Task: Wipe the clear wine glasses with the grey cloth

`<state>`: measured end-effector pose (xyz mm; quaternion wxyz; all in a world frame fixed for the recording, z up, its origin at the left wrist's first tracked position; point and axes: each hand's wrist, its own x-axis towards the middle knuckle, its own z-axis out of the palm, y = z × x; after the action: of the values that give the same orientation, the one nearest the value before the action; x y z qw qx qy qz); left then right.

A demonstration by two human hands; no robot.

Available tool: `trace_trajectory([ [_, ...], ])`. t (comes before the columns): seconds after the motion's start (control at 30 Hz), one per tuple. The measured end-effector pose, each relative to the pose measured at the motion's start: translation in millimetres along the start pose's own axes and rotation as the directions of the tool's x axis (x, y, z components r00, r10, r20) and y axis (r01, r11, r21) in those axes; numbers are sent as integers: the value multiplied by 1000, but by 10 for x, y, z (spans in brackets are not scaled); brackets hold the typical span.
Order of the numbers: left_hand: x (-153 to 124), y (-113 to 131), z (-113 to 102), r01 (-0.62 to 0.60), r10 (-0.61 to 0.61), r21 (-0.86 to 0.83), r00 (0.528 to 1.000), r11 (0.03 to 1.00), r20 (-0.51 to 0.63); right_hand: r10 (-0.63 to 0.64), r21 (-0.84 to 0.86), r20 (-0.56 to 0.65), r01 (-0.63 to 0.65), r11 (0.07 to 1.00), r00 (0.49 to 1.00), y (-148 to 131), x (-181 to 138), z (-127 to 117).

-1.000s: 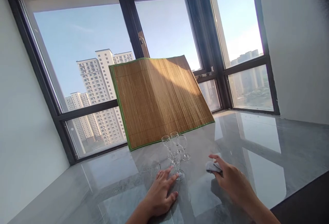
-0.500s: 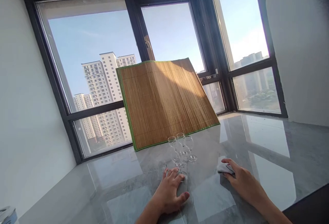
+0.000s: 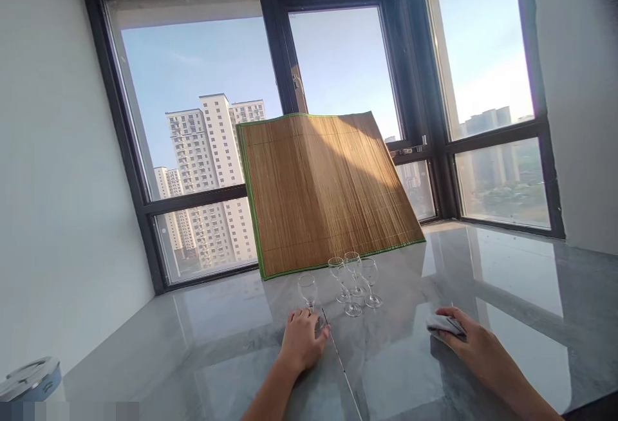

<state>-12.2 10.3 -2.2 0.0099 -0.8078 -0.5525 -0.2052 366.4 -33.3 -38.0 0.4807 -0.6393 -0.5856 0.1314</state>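
In the head view my left hand [image 3: 303,340] is closed around the lower part of a small stemmed glass [image 3: 308,288], whose clear bowl rises above my fingers. The foot of this glass is mostly hidden by the hand. Just to its right, several similar stemmed glasses [image 3: 371,271] stand upright in a tight group. My right hand [image 3: 477,347] grips a folded white cloth [image 3: 445,326] between thumb and fingers, low over the glossy grey surface.
A bamboo mat [image 3: 328,196] with green edging leans against the dark window frame [image 3: 197,197] behind the glasses. The grey marble-like counter [image 3: 232,344] mirrors the windows. At the lower left corner sits a blue-and-white lidded container [image 3: 33,376].
My left hand has shifted left, away from the group, with one glass in its grasp. The right hand keeps its hold on the cloth. The whole view has swung slightly.
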Motion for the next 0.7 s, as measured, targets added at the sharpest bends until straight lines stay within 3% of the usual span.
trace_trajectory([
  [0.2, 52, -478, -80, 307, -312, 120, 950, 944, 29, 25, -79, 40, -22, 997, 999, 105, 87, 48],
  [0.37, 34, -511, -2, 417, -424, 169, 905, 893, 12, 44, -346, -5, -43, 937, 999, 98, 28, 72],
  [0.47, 31, -431, 89, 479, -484, 170, 875, 861, -12, -95, -606, -162, -23, 795, 982, -49, -81, 90],
  [0.57, 32, -373, 153, 494, -492, 157, 869, 855, -54, -292, -774, -272, -28, 632, 917, -261, -176, 180],
  [0.63, 29, -365, 172, 496, -490, 152, 868, 855, -81, -352, -804, -260, 0, 594, 899, -398, -201, 294],
  [0.7, 21, -375, 176, 492, -483, 144, 870, 858, -93, -316, -792, -195, 41, 610, 929, -526, -194, 422],
])
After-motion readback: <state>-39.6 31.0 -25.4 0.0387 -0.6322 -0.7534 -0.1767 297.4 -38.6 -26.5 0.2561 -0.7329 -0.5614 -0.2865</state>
